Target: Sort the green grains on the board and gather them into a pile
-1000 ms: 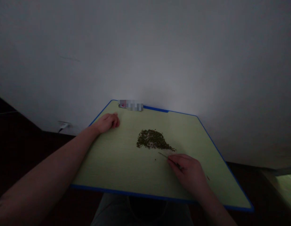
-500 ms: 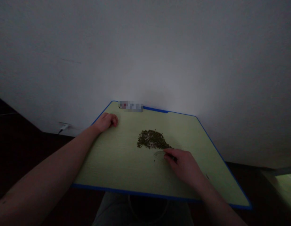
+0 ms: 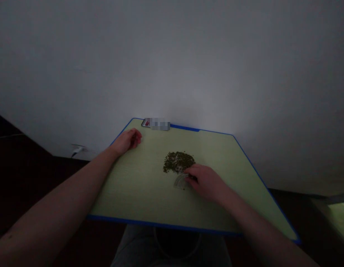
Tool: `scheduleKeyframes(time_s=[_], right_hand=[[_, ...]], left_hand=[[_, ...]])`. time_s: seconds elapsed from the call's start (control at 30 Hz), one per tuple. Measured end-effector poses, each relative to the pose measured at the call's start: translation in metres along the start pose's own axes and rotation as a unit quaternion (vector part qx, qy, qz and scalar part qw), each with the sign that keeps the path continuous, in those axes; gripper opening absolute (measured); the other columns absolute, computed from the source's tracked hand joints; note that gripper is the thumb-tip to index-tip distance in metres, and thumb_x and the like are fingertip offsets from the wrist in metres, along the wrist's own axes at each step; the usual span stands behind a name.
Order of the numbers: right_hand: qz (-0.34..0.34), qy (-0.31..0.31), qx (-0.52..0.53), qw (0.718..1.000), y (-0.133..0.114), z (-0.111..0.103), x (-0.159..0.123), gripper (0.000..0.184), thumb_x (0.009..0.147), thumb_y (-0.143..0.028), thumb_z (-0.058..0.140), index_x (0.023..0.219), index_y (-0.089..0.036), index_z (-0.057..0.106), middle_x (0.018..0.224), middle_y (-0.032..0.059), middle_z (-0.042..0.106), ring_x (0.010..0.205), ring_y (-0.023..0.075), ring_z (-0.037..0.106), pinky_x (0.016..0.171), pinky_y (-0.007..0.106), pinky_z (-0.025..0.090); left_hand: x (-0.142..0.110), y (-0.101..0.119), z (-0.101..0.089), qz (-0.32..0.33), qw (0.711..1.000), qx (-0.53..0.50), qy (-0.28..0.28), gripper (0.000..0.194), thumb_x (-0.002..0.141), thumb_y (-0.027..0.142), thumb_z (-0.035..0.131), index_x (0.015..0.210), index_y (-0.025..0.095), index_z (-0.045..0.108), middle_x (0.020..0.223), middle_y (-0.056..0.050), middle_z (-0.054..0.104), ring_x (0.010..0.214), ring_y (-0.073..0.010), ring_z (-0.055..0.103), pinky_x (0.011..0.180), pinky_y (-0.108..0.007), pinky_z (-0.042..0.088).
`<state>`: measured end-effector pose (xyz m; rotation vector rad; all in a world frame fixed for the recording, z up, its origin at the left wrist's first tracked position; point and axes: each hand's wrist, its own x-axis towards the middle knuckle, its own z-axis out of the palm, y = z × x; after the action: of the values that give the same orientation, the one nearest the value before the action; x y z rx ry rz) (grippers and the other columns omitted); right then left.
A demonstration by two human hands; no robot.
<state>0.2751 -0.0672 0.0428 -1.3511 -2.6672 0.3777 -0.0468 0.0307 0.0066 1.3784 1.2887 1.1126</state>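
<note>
A flat pile of small green-brown beans or seeds [image 3: 176,160] lies on the pale table [image 3: 149,196] with a blue edge. My right hand [image 3: 203,181] pinches a clear plastic protractor [image 3: 179,181] just in front of the pile, at its near right side. The fingertips touch or nearly touch the seeds. A single loose seed shows by the protractor's lower edge. My left hand [image 3: 128,141] rests on the table's left side with its fingers curled in, and nothing shows in it.
At the table's back left edge lies a flat rectangular item [image 3: 156,124], partly blurred out. A pale wall [image 3: 188,74] stands right behind the table. Below the near edge, a round dark bin [image 3: 177,243] sits between my legs. A plug [image 3: 77,151] is in the wall at left.
My right hand has moved left and slightly away from me with the protractor, closer against the seeds. Seeds trailing at the pile's right are now hidden or gathered in. My left hand has shifted slightly.
</note>
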Motion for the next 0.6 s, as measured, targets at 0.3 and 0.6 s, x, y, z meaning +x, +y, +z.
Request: scheduleKeyframes(time_s=[0.3, 0.6], right_hand=[[-0.022, -0.048, 0.067, 0.996, -0.009, 0.005, -0.021, 0.016, 0.081, -0.022, 0.052, 0.091, -0.020, 0.065, 0.084, 0.0033, 0.063, 0.078, 0.0142, 0.055, 0.069, 0.025, 0.037], [0.042, -0.062, 0.179, 0.981, -0.012, 0.012, -0.049, 0.018, 0.078, -0.021, 0.053, 0.090, -0.021, 0.066, 0.079, 0.0008, 0.065, 0.068, 0.0131, 0.056, 0.061, 0.024, 0.038]], left_hand=[[0.003, -0.008, -0.004, 0.008, 1.000, -0.015, 0.007, 0.040, 0.083, 0.049, 0.031, 0.072, 0.017, 0.052, 0.055, -0.001, 0.053, 0.041, -0.0080, 0.045, 0.040, -0.022, 0.031], [0.000, -0.006, -0.002, 0.012, 1.000, -0.003, 0.018, 0.038, 0.082, 0.046, 0.036, 0.069, 0.015, 0.053, 0.054, -0.001, 0.053, 0.040, -0.0074, 0.044, 0.039, -0.021, 0.030]])
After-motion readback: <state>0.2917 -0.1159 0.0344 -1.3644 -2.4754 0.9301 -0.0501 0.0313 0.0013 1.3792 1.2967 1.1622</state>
